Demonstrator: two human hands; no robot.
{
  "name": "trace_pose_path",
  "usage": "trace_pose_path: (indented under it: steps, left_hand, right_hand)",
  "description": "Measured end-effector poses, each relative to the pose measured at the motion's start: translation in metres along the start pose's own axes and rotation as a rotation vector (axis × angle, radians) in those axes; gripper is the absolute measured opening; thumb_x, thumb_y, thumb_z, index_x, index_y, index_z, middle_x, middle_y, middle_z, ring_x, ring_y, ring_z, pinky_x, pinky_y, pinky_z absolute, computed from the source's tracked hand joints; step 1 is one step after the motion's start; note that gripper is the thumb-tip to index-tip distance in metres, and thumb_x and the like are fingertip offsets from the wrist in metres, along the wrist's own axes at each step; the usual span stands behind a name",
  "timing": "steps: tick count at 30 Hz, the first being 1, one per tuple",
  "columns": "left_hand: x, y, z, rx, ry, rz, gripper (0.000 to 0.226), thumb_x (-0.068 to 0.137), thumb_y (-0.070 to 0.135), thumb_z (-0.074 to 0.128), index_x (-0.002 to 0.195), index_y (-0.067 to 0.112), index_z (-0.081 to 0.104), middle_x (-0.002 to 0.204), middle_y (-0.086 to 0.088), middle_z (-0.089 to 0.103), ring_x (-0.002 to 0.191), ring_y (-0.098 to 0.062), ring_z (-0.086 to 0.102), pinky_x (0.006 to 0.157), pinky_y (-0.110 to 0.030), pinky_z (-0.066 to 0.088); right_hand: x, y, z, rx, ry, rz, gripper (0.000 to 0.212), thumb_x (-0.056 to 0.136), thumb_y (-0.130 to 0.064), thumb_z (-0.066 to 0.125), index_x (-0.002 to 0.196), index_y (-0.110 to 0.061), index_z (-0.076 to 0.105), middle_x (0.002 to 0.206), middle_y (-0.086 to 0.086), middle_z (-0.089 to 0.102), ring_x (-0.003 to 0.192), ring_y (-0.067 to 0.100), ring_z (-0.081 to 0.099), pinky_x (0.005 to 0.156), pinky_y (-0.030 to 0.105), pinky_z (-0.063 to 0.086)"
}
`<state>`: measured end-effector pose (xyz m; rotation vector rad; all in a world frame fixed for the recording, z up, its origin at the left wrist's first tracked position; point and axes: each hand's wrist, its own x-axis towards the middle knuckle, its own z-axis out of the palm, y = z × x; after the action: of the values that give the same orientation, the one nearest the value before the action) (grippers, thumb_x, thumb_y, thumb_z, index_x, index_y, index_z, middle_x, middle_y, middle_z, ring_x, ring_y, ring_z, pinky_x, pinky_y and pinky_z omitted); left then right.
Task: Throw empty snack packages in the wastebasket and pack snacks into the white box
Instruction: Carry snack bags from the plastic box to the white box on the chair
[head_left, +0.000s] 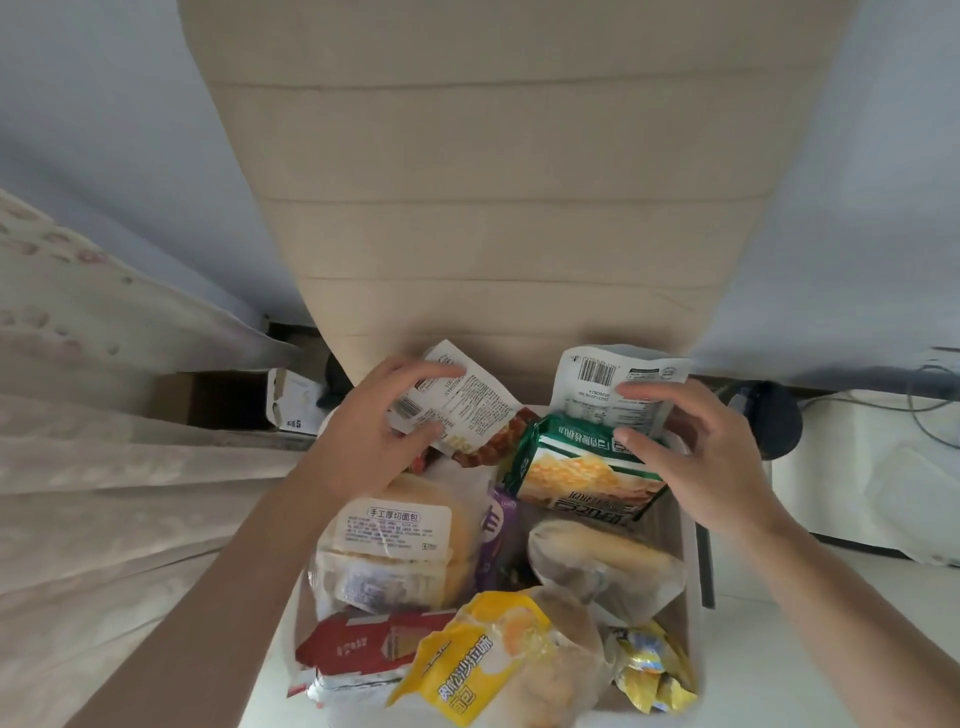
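Note:
The white box (693, 551) sits low in the middle, crammed with snacks. My left hand (379, 421) pinches a white printed packet (462, 402) at the box's far left corner. Over the far right corner, my right hand (696, 457) has its fingers spread, thumb on a green and yellow snack pack (582, 475) and fingertips on a white barcode pouch (608, 384) behind it. Inside lie a labelled bread pack (395, 545), a purple packet (493, 530), a clear-wrapped bun (597, 561), a red packet (358, 649) and a yellow bread bag (493, 660).
A beige padded chair back (493, 208) rises just behind the box. Patterned bedding (104, 441) fills the left side. A small opened carton (293, 400) lies on the floor at the left, and cables (919, 405) trail over the white surface (857, 649) on the right.

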<state>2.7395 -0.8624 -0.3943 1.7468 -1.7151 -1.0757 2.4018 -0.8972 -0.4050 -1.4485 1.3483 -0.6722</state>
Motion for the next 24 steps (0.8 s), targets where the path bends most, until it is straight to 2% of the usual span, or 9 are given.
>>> trace_pose_path:
  steps: [3,8,12,16,18,20,21,22,24]
  left_hand:
    - [0.009,-0.001,0.004,0.001,0.006,0.004,0.061,0.084,0.005,0.081,0.128,0.043,0.062,0.124,0.014,0.058,0.122,-0.005,0.054,0.096,-0.033,0.052]
    - [0.014,0.001,0.011,-0.007,0.019,0.010,0.061,0.080,0.005,0.084,0.125,0.041,0.065,0.124,0.013,0.060,0.123,-0.005,0.054,0.093,-0.026,0.053]
    - [0.014,0.005,0.013,-0.022,0.034,-0.001,0.061,0.079,0.003,0.084,0.122,0.042,0.066,0.124,0.015,0.061,0.123,-0.004,0.054,0.092,-0.019,0.051]
    - [0.012,0.013,0.010,-0.039,0.040,0.016,0.059,0.079,0.001,0.083,0.120,0.040,0.068,0.122,0.015,0.063,0.121,-0.007,0.056,0.091,-0.023,0.051]
    - [0.010,0.018,0.011,-0.041,0.049,0.028,0.058,0.079,-0.001,0.083,0.119,0.039,0.069,0.120,0.015,0.064,0.121,-0.010,0.058,0.093,-0.028,0.052]
    - [0.008,0.025,0.011,-0.035,0.061,0.048,0.058,0.079,-0.002,0.082,0.119,0.038,0.070,0.118,0.013,0.065,0.120,-0.012,0.060,0.095,-0.031,0.052]
    - [0.008,0.029,0.010,-0.031,0.068,0.060,0.058,0.079,-0.003,0.082,0.119,0.037,0.070,0.118,0.012,0.065,0.120,-0.012,0.060,0.095,-0.031,0.052]
    - [0.007,0.033,0.009,-0.031,0.076,0.073,0.058,0.079,-0.004,0.082,0.120,0.035,0.070,0.118,0.011,0.065,0.120,-0.013,0.059,0.093,-0.030,0.053]
    - [0.004,0.041,0.003,-0.039,0.095,0.099,0.056,0.080,-0.005,0.081,0.121,0.032,0.070,0.119,0.010,0.064,0.121,-0.013,0.058,0.090,-0.024,0.053]
  right_hand:
    - [0.008,-0.006,0.002,0.095,-0.026,0.019,0.036,0.082,-0.001,0.078,0.103,-0.031,0.077,0.119,-0.005,0.069,0.115,0.010,0.064,0.079,0.022,0.059]
    - [0.019,-0.012,0.005,0.135,-0.031,0.022,0.033,0.083,0.003,0.076,0.097,-0.027,0.079,0.105,-0.018,0.074,0.097,0.002,0.070,0.069,0.021,0.060]
    - [0.025,-0.005,0.005,0.078,-0.009,0.022,0.034,0.083,-0.002,0.078,0.096,-0.034,0.080,0.107,-0.013,0.075,0.099,0.009,0.071,0.068,0.027,0.061]
    - [0.025,-0.011,0.006,0.035,0.001,0.000,0.032,0.084,-0.001,0.078,0.097,-0.029,0.080,0.107,-0.009,0.075,0.077,-0.008,0.064,0.058,0.008,0.047]
    - [0.024,-0.016,0.006,0.011,-0.013,-0.028,0.031,0.084,0.002,0.077,0.098,-0.026,0.080,0.107,-0.008,0.074,0.066,-0.012,0.059,0.055,0.006,0.042]
    - [0.024,-0.019,0.004,0.033,-0.021,-0.051,0.036,0.084,0.002,0.077,0.098,-0.032,0.079,0.108,-0.011,0.075,0.078,-0.007,0.065,0.062,0.014,0.052]
    - [0.025,-0.021,0.002,0.062,-0.020,-0.057,0.038,0.085,0.002,0.076,0.098,-0.034,0.079,0.109,-0.012,0.075,0.090,0.000,0.069,0.070,0.025,0.059]
    - [0.026,-0.024,0.000,0.088,-0.020,-0.067,0.040,0.085,0.003,0.076,0.098,-0.035,0.079,0.110,-0.012,0.075,0.102,0.007,0.069,0.079,0.034,0.061]
    - [0.027,-0.031,-0.005,0.124,-0.015,-0.112,0.043,0.085,0.006,0.074,0.097,-0.035,0.079,0.111,-0.012,0.074,0.112,0.012,0.068,0.087,0.038,0.059]
